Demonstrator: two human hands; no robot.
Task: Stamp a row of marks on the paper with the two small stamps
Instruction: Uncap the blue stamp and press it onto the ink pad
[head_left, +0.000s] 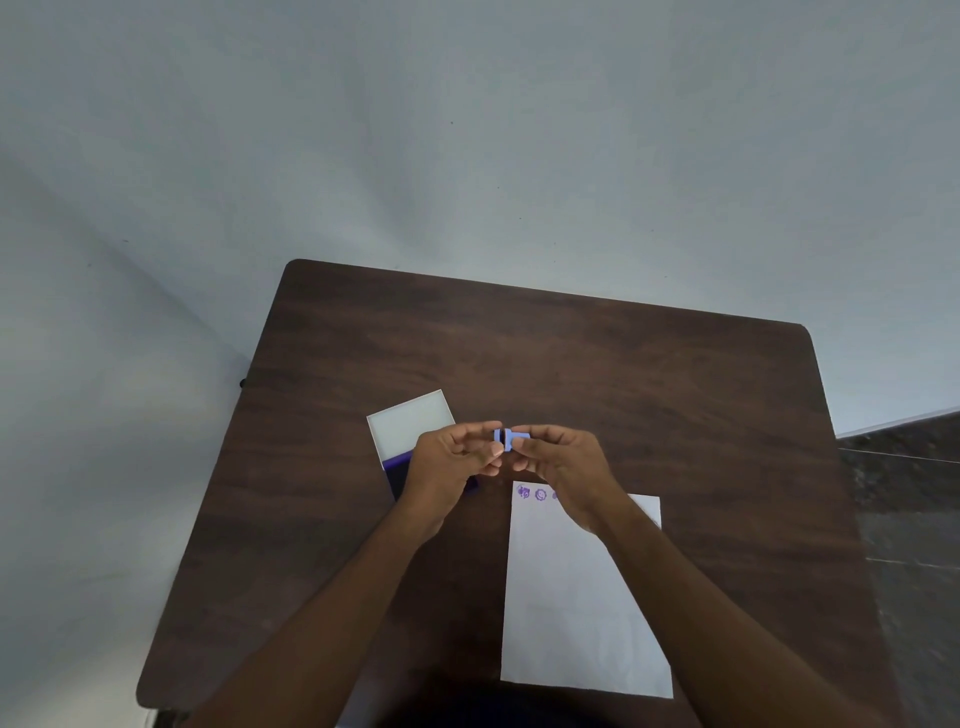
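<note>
From my remote seat, both hands meet above the dark wooden table (571, 353), the left hand (451, 457) and right hand (563, 460) each pinching an end of a small blue stamp (506, 438), every grip closed tight on it, held level in the air. The paper (582, 597) lies at five o'clock of the stamp, with purple marks (532, 493) along its far edge, partly hidden by the right wrist. An open ink pad (410, 426) sits at nine o'clock, partly behind the left hand.
</note>
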